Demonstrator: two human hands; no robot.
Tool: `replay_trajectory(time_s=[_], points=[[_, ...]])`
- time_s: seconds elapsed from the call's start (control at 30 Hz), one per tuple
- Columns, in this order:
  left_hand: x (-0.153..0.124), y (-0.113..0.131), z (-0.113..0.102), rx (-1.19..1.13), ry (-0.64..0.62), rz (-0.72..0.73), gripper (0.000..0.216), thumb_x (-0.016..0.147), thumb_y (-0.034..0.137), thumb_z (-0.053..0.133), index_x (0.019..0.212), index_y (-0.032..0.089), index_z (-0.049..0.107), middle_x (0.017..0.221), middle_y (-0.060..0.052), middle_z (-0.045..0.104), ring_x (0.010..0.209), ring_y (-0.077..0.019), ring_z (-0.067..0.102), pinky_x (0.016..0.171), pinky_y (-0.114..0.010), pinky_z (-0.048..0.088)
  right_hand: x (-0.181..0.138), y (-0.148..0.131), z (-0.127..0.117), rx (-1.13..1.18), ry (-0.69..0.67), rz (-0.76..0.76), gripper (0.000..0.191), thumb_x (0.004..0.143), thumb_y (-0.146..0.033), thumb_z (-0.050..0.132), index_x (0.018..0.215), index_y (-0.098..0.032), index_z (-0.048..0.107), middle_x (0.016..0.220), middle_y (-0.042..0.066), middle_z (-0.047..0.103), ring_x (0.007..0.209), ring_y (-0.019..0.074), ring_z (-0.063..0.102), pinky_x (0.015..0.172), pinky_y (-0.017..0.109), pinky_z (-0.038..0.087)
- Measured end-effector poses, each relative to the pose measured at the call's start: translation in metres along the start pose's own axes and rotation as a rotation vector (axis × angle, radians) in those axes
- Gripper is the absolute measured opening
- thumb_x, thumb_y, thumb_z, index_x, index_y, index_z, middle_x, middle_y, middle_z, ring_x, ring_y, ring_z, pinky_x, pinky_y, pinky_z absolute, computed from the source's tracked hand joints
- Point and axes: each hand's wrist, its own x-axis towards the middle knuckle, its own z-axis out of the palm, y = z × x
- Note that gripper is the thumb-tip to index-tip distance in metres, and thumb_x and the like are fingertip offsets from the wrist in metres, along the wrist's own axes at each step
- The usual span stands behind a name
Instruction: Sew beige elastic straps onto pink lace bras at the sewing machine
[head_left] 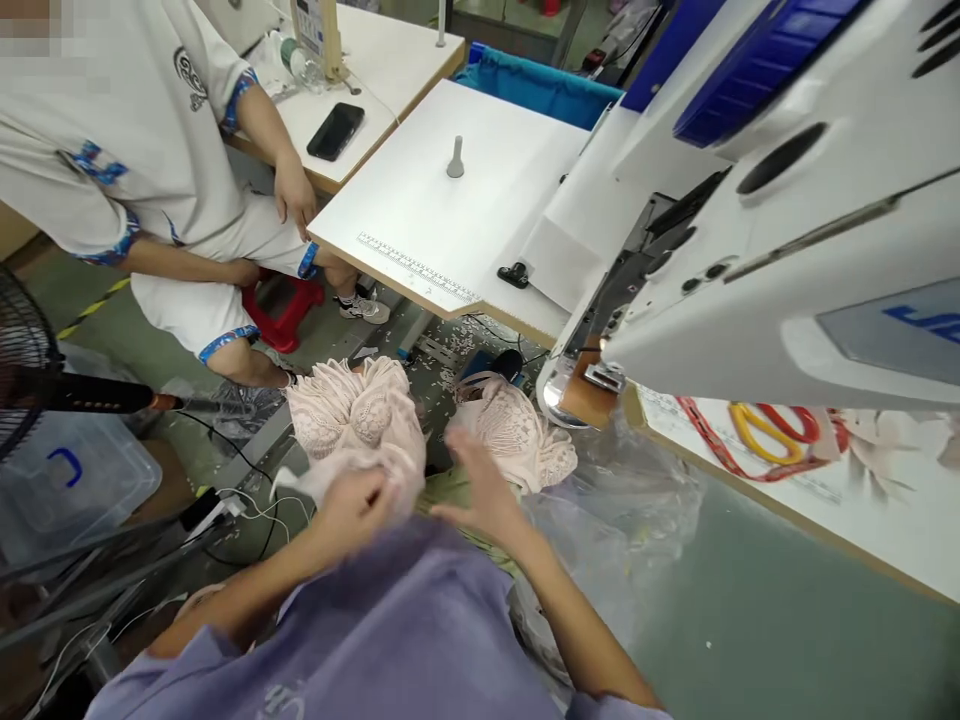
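The person wears a light purple shirt with short sleeves. Arms are bare down to the left hand and right hand.

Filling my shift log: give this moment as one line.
left hand: grips pink lace garment | right hand: open, near second lace piece

One sewing machine. Lower left of it, two pink lace pieces: left lace piece, right lace piece. There too, two bare hands: left hand, right hand. Far left of the machine, one black phone, one red stool, one seated person, one fan, one clear plastic box.
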Motion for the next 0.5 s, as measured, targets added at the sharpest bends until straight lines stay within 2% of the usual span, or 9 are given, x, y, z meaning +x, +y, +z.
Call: replay_trajectory(time_s=[0.03,0.1,0.17,0.2,0.3,0.37,0.43,0.47,0.5], points=[[0.006,0.021,0.0,-0.143,-0.085,0.142,0.046,0.098,0.047,0.039,0.065,0.018,0.05,0.062,0.001,0.053,0.061,-0.0124,0.047,0.062,-0.025,0.035,0.002,-0.018,-0.007,0.056,-0.161,-0.103,0.066,0.081,-0.066,0.066,0.127,-0.018,0.063,0.117,0.015,0.067,0.107,0.0286,0.061,0.092,0.041,0.049],[0.027,0.057,0.0,-0.341,-0.061,0.271,0.042,0.096,0.048,0.044,0.069,0.018,0.055,0.066,0.0,0.056,0.065,-0.0134,0.05,0.065,-0.025,0.039,-0.001,-0.044,-0.029,0.103,-0.327,-0.159,0.043,0.091,-0.058,0.059,0.093,-0.018,0.074,0.083,0.008,0.071,0.079,0.0206,0.063,0.074,0.031,0.048],[0.059,0.085,0.005,-0.459,0.0,0.31,0.032,0.087,0.05,0.06,0.084,0.018,0.063,0.085,-0.005,0.065,0.083,-0.018,0.057,0.076,-0.029,0.045,-0.012,-0.059,-0.063,0.117,-0.292,-0.095,0.046,0.098,-0.052,0.05,0.077,-0.018,0.072,0.07,0.005,0.068,0.069,0.0168,0.06,0.068,0.028,0.044],[0.076,0.098,0.011,-0.523,-0.081,0.321,0.034,0.081,0.05,0.067,0.09,0.018,0.065,0.094,-0.007,0.067,0.091,-0.0204,0.058,0.081,-0.031,0.046,-0.021,-0.064,-0.082,0.126,-0.228,-0.046,0.045,0.099,-0.05,0.048,0.078,-0.018,0.072,0.071,0.005,0.069,0.069,0.016,0.059,0.068,0.027,0.044],[0.114,0.133,0.04,-0.649,-0.708,0.343,0.038,0.075,0.054,0.072,0.081,0.016,0.068,0.084,-0.005,0.066,0.079,-0.019,0.058,0.072,-0.029,0.046,-0.053,-0.073,-0.136,0.204,-0.108,0.079,0.038,0.102,-0.042,0.045,0.086,-0.018,0.071,0.079,0.002,0.07,0.069,0.0129,0.057,0.065,0.024,0.042],[0.124,0.148,0.058,-0.742,-0.935,0.298,0.044,0.078,0.058,0.068,0.076,0.014,0.066,0.072,-0.003,0.062,0.066,-0.0143,0.053,0.063,-0.026,0.043,-0.07,-0.069,-0.162,0.285,-0.219,0.064,0.035,0.1,-0.042,0.049,0.084,-0.019,0.07,0.072,-0.002,0.066,0.062,0.0102,0.053,0.059,0.022,0.039],[0.127,0.155,0.066,-0.904,-0.855,0.194,0.046,0.077,0.059,0.071,0.084,0.014,0.066,0.075,-0.002,0.063,0.067,-0.0131,0.054,0.065,-0.025,0.043,-0.076,-0.047,-0.184,0.283,-0.3,0.049,0.036,0.095,-0.047,0.056,0.075,-0.019,0.067,0.061,-0.005,0.059,0.053,0.0088,0.046,0.052,0.021,0.034],[0.127,0.157,0.066,-0.985,-0.794,0.124,0.047,0.075,0.057,0.074,0.091,0.014,0.066,0.081,-0.004,0.065,0.071,-0.014,0.057,0.069,-0.026,0.045,-0.072,-0.029,-0.196,0.231,-0.249,0.092,0.038,0.093,-0.05,0.058,0.072,-0.019,0.065,0.058,-0.005,0.056,0.052,0.0089,0.045,0.051,0.022,0.032],[0.126,0.159,0.064,-1.034,-0.755,0.061,0.048,0.074,0.055,0.077,0.097,0.015,0.065,0.088,-0.005,0.067,0.076,-0.0156,0.059,0.073,-0.027,0.046,-0.064,-0.008,-0.209,0.14,-0.085,0.194,0.04,0.093,-0.051,0.056,0.07,-0.019,0.064,0.058,-0.004,0.056,0.052,0.0097,0.045,0.051,0.022,0.031]])
